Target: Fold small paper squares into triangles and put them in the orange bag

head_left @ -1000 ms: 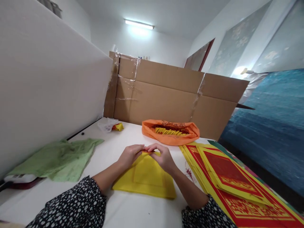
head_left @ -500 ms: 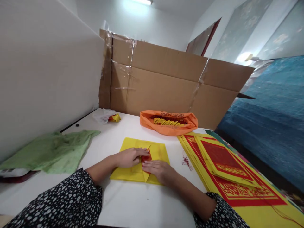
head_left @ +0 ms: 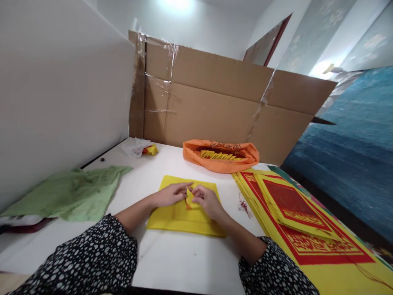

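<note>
On the white table, a flat yellow sheet (head_left: 166, 221) lies in front of me. Above its middle, a small piece of folded yellow and red paper (head_left: 189, 200) stands up between my fingers. My left hand (head_left: 169, 196) pinches its left side, thumb and fingers close together. From the right, my right hand (head_left: 209, 201) grips the other side with curled fingers. The paper's upper edge and part of its red face are hidden behind the fingers.
An orange cloth bag (head_left: 221, 167) holding several folded yellow pieces stands behind the sheet. Printed yellow-and-red sheets (head_left: 302, 211) are stacked at right, beside red thread (head_left: 245, 207). A green cloth (head_left: 70, 194) lies left. A cardboard panel (head_left: 208, 110) rises behind.
Both hands were pressing the folded paper down on the yellow sheet. Now they have shifted slightly away from me, with the paper lifted and turned upright between the fingers.
</note>
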A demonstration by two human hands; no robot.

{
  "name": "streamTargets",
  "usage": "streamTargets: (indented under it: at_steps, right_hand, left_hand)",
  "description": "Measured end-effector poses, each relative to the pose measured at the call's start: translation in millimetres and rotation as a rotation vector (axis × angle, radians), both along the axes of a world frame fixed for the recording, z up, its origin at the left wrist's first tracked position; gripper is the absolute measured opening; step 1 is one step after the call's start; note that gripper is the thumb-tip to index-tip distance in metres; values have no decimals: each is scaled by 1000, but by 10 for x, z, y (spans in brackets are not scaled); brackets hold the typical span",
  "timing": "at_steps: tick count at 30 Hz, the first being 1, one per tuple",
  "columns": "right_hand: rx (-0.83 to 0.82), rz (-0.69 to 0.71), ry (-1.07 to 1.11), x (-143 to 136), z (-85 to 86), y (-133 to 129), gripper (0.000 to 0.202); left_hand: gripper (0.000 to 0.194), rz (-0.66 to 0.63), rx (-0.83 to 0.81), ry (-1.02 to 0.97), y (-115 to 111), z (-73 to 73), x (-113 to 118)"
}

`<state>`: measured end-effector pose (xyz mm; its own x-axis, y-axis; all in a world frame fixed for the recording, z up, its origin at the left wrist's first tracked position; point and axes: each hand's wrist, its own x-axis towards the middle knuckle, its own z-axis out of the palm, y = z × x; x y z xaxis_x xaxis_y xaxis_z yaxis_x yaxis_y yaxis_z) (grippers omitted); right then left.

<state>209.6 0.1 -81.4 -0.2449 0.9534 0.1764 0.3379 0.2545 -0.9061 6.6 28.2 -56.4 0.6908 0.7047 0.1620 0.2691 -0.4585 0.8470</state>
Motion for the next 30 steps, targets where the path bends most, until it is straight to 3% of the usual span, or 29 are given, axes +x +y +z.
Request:
streamTargets:
  at_steps: [3, 5, 9, 12, 15, 19, 25, 30]
  right_hand:
    - [121, -47, -137, -16, -6, -65, 16]
    - [295, -77, -277, -26, -21, -146, 15]
    - [690, -12, -579, -43, -165, -333, 21]
    - [807, 41, -690, -38, -345, -448, 34]
    - [789, 27, -754, -26, -472, -520, 46]
    - [679, 54, -758, -33, -484, -549, 50]
    - [430, 137, -704, -46, -307, -615, 63]
    - [232, 260, -618, 18, -49, -655, 82]
  left_hand:
    - [22, 180, -50, -38, 70, -50, 60]
    - [22, 256, -69, -38, 104, -103, 99]
    - [17, 288, -74, -69, 142, -196, 128]
    - [16, 283, -90, -94, 158, -233, 122]
    - [14, 284, -93, -101, 170, -252, 116]
    - [13, 285, -78, -103, 182, -264, 112]
    - [13, 315, -36, -125, 156, -291, 146]
    - [11, 357, 225, 21, 113, -239, 171]
